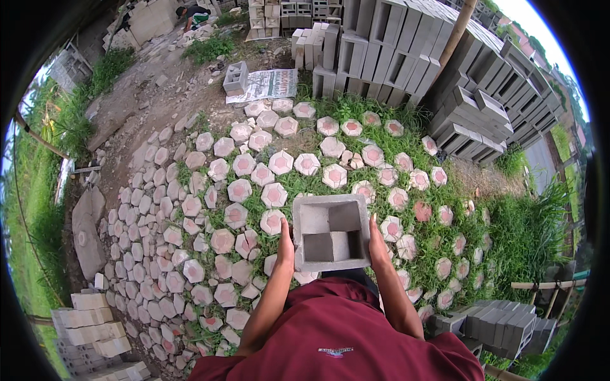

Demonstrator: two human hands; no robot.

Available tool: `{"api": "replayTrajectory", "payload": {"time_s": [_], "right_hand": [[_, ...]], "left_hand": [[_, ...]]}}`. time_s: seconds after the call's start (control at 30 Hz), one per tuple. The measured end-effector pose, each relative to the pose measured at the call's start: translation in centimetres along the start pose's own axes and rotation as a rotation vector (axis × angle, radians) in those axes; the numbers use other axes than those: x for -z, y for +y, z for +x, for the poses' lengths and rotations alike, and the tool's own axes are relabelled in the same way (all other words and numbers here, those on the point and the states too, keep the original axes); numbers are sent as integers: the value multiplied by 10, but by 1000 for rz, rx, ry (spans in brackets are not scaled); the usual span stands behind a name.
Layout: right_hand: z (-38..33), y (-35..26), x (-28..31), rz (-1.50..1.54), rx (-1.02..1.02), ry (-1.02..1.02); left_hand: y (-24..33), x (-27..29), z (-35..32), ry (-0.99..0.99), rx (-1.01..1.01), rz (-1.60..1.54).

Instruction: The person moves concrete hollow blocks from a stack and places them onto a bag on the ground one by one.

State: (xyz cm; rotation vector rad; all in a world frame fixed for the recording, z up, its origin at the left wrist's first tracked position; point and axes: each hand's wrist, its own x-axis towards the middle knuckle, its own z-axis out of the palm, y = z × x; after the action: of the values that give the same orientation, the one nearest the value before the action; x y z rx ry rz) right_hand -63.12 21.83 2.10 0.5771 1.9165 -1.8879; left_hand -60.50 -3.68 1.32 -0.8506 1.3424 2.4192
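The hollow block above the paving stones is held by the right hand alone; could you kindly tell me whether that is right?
Not quite: the head view shows the left hand and the right hand holding the hollow block between them, above the paving stones.

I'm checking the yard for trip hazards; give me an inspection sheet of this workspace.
Surface: earth ground with grass and pale hexagonal pavers
In hand: one hollow grey block
Clutter: broken paver pieces; printed sheet, another block at its left end
Hands: left hand and right hand press the hollow grey block from opposite sides
Cables: none clearly made out
Surroundings: stacked blocks ahead and at right; a distant person at upper left
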Motion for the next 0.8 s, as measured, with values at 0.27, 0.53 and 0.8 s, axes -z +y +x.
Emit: {"api": "replayTrajectory", "payload": {"time_s": [0.27,0.53,0.8], "right_hand": [[146,-103,-70,-154,142,-193],[241,-207,-136,-132,72,-278],[377,-272,-266,-197,99,-282]], "left_hand": [[80,6,125,125,-115,-162],[196,-17,198,263,-91,-196],[303,58,354,363,-152,-185]]}}
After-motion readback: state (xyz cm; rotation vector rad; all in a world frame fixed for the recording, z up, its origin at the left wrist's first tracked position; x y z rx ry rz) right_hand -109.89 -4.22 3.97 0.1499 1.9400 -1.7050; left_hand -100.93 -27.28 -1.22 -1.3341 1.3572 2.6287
